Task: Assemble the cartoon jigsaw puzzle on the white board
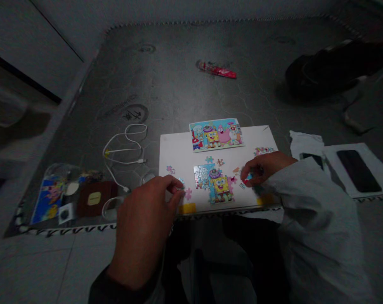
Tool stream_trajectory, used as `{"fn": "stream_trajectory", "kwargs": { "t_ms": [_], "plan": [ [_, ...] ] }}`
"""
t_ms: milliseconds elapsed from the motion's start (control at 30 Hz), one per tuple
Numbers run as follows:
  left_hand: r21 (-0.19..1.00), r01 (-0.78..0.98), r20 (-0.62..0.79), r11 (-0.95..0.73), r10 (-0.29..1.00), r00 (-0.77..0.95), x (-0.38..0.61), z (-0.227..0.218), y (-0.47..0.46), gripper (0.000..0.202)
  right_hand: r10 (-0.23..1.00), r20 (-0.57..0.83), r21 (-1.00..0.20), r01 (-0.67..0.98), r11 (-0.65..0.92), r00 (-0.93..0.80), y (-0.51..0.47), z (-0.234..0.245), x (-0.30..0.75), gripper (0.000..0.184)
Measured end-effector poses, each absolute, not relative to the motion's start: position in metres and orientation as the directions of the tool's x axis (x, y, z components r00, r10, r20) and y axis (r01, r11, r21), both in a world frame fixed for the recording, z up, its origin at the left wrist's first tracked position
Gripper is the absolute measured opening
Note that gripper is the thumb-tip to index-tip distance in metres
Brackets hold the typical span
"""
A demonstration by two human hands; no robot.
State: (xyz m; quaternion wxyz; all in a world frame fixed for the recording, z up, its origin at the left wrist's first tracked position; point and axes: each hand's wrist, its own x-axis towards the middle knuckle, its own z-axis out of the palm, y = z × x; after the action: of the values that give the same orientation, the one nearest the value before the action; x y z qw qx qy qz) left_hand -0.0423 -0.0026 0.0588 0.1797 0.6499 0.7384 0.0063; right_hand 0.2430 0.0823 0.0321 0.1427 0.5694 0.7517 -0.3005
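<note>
A partly joined jigsaw puzzle (219, 185) with a yellow cartoon character lies on a white board (175, 154). My left hand (150, 215) is at the board's left side, thumb and forefinger drawn together in a pinch. Beside those fingertips are a pink puzzle piece (188, 194) and a light blue one; whether anything is between the fingers is hidden. To the right of the joined part, my right hand (265, 168) pinches a red and blue puzzle piece (249, 177). Loose pieces (263, 150) lie past that hand, and the printed reference picture (217, 135) rests on the board's far edge.
White cables (124, 160) and a brown wallet (96, 198) lie to the left. A dark phone (358, 170) is on white paper at the right. Farther back are a red object (217, 69) and a black bag-like item (331, 71).
</note>
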Motion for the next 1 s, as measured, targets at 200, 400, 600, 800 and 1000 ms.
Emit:
{"fn": "stream_trajectory", "kwargs": {
  "t_ms": [200,400,600,800,1000],
  "plan": [
    [0.243,0.959,-0.261,0.143,0.962,-0.077,-0.042,0.06,-0.002,0.011,0.753,-0.582,-0.3,0.942,0.152,-0.307,0.082,0.035,0.239,0.018],
    [0.246,0.957,-0.267,0.156,0.96,-0.088,-0.043,0.058,-0.003,0.01,0.769,-0.551,-0.287,0.939,0.189,-0.324,0.078,0.037,0.236,0.021],
    [0.247,0.953,-0.277,0.173,0.955,-0.101,-0.046,0.058,-0.002,0.011,0.785,-0.618,-0.073,0.997,0.0,-0.045,0.074,0.056,0.232,0.024],
    [0.244,0.953,-0.285,0.179,0.953,-0.106,-0.048,0.059,-0.002,0.01,0.796,-0.535,0.161,0.959,-0.233,0.284,0.072,0.064,0.268,0.028],
    [0.256,0.952,-0.273,0.17,0.957,-0.098,-0.048,0.056,-0.002,0.011,0.782,-0.516,0.127,0.934,-0.334,0.35,0.076,0.052,0.281,0.03]
  ]
}}
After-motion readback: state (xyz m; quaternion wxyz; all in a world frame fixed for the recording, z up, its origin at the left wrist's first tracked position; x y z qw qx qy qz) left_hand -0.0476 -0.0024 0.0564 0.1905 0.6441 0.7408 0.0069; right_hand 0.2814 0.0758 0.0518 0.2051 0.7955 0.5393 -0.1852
